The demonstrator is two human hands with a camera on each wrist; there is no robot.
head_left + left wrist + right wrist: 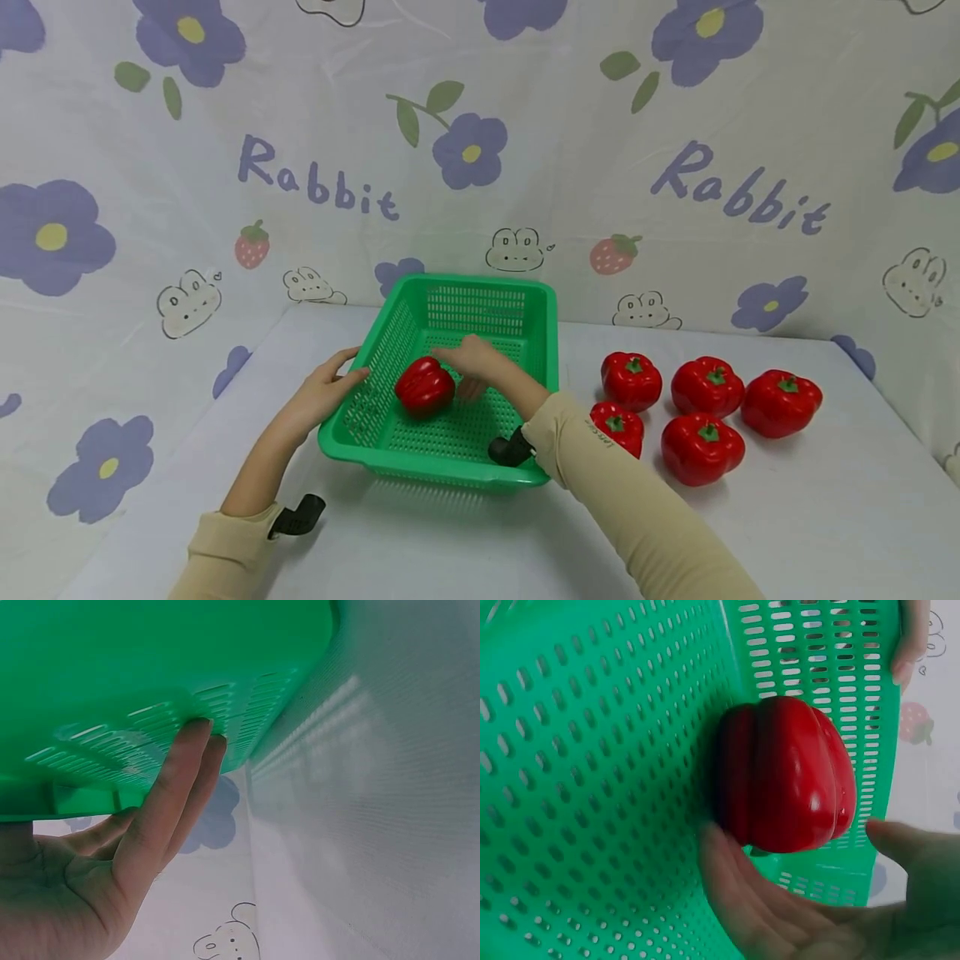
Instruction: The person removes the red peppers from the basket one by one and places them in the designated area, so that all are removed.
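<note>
A green slotted basket (480,284) stands in the middle of the table, and one red bell pepper (424,387) lies on its floor near the left wall. My right hand (469,358) is inside the basket just right of that pepper, fingers relaxed. In the right wrist view this hand (810,911) lies spread under the pepper (787,772), thumb and fingers apart and gripping nothing. My left hand (327,388) rests against the basket's left outer wall. Its straight fingers (176,787) lie flat on the green plastic (150,667).
Several more red peppers (707,385) lie in a cluster on the white table (825,517) right of the basket, the nearest one (617,425) beside my right sleeve. A flower-print cloth (480,150) hangs as a backdrop behind the table.
</note>
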